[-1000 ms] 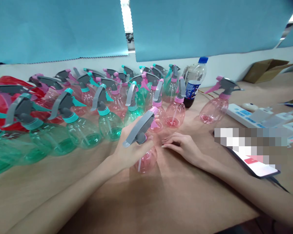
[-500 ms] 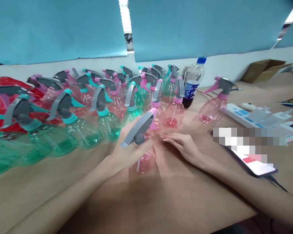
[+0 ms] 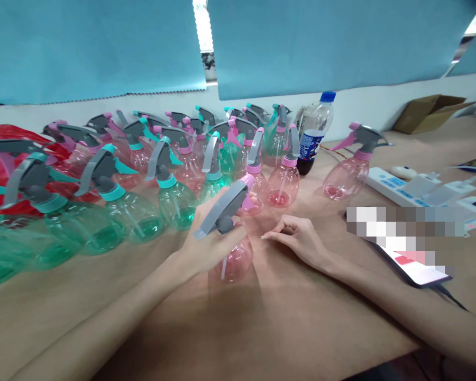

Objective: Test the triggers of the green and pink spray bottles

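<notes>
My left hand (image 3: 210, 233) is wrapped round the neck of a pink spray bottle (image 3: 237, 262) with a grey and pink spray head. That bottle stands upright on the table, its nozzle pointing away from me. Just right of it, my right hand (image 3: 295, 238) rests on the table with curled fingers, the thumb tip close to the fingertips. Nothing shows between them. Beyond my hands stand another pink spray bottle (image 3: 283, 185) and a green spray bottle (image 3: 176, 203), each with a little coloured look at the base.
Several green and pink spray bottles fill the left and back of the table (image 3: 301, 328). A cola bottle (image 3: 312, 137), a lone pink spray bottle (image 3: 347, 177), a power strip (image 3: 392, 188), a phone (image 3: 416, 270) and a cardboard box (image 3: 430, 114) are to the right. Red plastic (image 3: 11, 132) lies far left.
My right hand's fingers have curled in from a straighter, outstretched pose. My left hand keeps its hold on the pink spray bottle, nearly unmoved.
</notes>
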